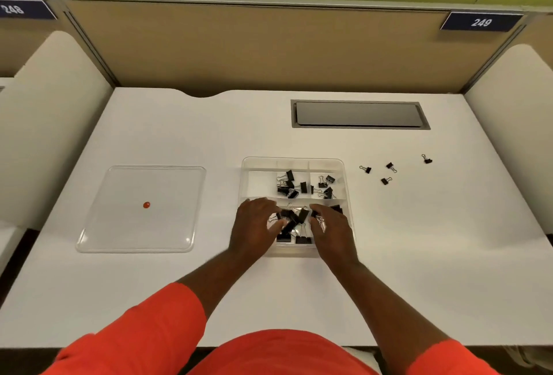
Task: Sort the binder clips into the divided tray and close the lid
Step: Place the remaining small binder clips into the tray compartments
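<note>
1. Your clear plastic divided tray (344,165) sits open at the middle of the white tabletop (419,240), its edges square to you and its dividers running across and away.
2. Black binder clips with silver wire handles (291,225) are heaped in the near compartment at mixed angles; one long clip lies diagonally, near-left to far-right.
3. Smaller clips fill two middle compartments (288,184).
4. Your left hand (254,225) bends over the heap, touching it; I cannot tell whether it grips a clip.
5. Your right hand (332,231) pinches a small black clip at its fingertips.
6. Four loose clips (386,180) lie right of the tray, handles pointing various ways.
7. The clear flat lid (167,225), with its red knob (146,204) up, lies left, apart from the tray.
</note>
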Motion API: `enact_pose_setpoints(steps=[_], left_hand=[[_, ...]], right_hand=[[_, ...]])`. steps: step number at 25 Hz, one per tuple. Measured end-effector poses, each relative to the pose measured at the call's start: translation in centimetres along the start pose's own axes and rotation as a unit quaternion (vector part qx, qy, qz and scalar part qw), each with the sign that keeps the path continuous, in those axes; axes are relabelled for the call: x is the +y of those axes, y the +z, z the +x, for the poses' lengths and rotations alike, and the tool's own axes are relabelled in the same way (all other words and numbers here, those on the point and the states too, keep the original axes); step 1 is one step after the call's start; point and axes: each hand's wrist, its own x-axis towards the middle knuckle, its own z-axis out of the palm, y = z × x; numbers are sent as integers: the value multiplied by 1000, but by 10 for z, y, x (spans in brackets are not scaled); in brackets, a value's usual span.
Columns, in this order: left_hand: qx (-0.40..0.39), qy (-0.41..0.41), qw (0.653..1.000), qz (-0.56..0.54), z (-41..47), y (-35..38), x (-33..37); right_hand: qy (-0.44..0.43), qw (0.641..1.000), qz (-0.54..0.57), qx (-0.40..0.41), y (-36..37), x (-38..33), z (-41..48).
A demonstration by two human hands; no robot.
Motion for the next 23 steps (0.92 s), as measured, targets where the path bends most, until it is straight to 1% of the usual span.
enact_pose_setpoints(steps=[4,6,12,15,18,23], left_hand=[[-26,-58,998,4,-17,-14,-45],[-37,-67,997,6,-18,-17,-55],[-53,-43,998,13,-19,-25,-64],[-65,-48,997,6,-19,-30,-64],[-86,-50,995,14,-19,-35,-62],[-126,-19,991,38,-18,-35,-59]], right_hand=[[-51,998,-22,-24,28,-27,-8],[-41,998,-31,-48,36,-36,-8],[-64,995,-30,-72,55,-53,-4],[-99,991,-37,-82,59,-59,-3],[-156,980,-92,-87,59,-58,-1],[-146,971,-171,-84,44,-46,-4]])
